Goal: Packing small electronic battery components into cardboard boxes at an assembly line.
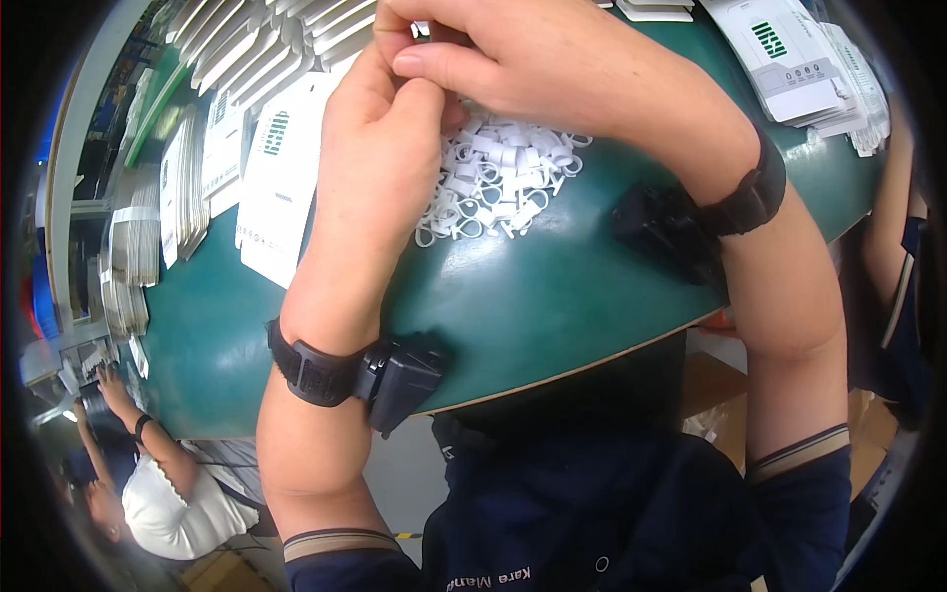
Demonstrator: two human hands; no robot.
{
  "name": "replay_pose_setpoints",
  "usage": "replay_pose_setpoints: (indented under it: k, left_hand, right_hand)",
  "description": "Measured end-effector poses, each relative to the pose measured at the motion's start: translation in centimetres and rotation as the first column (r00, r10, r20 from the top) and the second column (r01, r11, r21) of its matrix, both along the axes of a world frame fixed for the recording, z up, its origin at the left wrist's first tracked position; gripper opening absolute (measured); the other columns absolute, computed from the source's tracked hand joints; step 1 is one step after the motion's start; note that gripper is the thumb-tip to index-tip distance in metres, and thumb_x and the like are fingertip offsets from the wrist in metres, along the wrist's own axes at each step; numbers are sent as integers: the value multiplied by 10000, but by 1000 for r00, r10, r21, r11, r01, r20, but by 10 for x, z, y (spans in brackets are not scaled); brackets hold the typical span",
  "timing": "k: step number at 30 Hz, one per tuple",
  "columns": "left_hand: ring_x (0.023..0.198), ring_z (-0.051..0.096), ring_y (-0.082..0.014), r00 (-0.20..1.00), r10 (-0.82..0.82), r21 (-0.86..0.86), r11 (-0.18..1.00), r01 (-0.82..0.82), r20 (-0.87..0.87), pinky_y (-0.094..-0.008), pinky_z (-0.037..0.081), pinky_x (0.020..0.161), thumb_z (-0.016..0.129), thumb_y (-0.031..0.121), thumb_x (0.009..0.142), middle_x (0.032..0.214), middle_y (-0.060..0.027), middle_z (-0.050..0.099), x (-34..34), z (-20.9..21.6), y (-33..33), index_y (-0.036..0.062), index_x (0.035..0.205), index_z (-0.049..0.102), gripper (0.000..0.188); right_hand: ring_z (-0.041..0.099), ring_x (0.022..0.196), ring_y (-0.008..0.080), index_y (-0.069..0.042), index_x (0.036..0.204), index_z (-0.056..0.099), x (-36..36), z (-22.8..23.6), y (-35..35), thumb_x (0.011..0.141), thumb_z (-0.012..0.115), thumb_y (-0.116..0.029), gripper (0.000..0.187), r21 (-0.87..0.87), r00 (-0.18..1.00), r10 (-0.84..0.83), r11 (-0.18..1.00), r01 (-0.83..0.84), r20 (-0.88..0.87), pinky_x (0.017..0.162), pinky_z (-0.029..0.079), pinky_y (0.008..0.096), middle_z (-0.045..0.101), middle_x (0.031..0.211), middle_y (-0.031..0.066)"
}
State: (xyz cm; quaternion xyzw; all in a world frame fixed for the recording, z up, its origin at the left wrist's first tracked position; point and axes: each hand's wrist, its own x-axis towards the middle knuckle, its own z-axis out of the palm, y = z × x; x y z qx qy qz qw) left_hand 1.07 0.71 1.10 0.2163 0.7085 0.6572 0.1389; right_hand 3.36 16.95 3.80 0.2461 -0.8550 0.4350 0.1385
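My left hand and my right hand meet at the top of the head view, over the far part of the green table. Both are closed, with thumbs and fingers pinched close together. Whatever lies between the fingertips is hidden by the hands. A loose pile of small white plastic loop-shaped clips lies just under and to the right of my left hand. To the left of my left forearm rests a flat white printed package with green marks.
Stacks of white packages line the far left, with more stacked packages along the left side. Others lie at the far right. The green table curves along its near edge. Co-workers sit at lower left and right.
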Motion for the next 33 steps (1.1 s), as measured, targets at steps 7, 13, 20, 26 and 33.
replay_pose_setpoints:
  k: [7, 13, 20, 26, 33]
  left_hand:
    - [771, 532, -84, 1000, 12, 54, 998, -12, 13, -234, 444, 705, 448, 62, 931, 861, -29, 607, 0, 0, 3, -15, 1083, 600, 228]
    - [770, 530, -90, 1000, 30, 31, 999, -30, 7, -232, 434, 697, 445, 62, 932, 843, -36, 601, 0, 1, 1, -26, 1080, 594, 228]
    - [766, 529, -87, 1000, 13, 70, 997, -15, 26, -232, 437, 695, 454, 61, 944, 841, -32, 599, -1, -1, 0, -22, 1070, 590, 203]
    - [767, 541, -85, 1000, 0, 66, 998, -1, 14, -227, 452, 709, 458, 71, 949, 850, -32, 606, 0, 0, 1, -13, 1070, 585, 195]
    - [738, 534, -75, 1000, 1, 86, 996, -2, 16, -231, 459, 678, 448, 60, 940, 857, -25, 603, -2, -2, 1, -1, 1089, 588, 214]
  right_hand:
    - [648, 806, 407, -24, 987, 579, 8, 14, 6, 917, 540, -167, 164, 43, 997, 3, 999, -6, 74, 721, 508, 459, 662, 825, 217]
    - [643, 805, 413, -25, 982, 573, 10, 16, 11, 919, 536, -170, 162, -6, 994, 101, 995, -100, 42, 713, 504, 464, 658, 824, 219]
    - [642, 803, 409, -34, 981, 557, 9, 10, 1, 922, 534, -172, 151, 59, 1000, 9, 998, -10, 8, 711, 501, 466, 655, 830, 222]
    - [669, 796, 346, -80, 967, 622, -13, -17, -10, 906, 595, -246, 179, 183, 954, -165, 960, 214, -251, 696, 519, 430, 689, 828, 149]
    - [654, 750, 310, -64, 997, 581, -7, -11, -5, 928, 593, -204, 156, 143, 991, -105, 983, 116, -78, 673, 502, 371, 675, 843, 134]
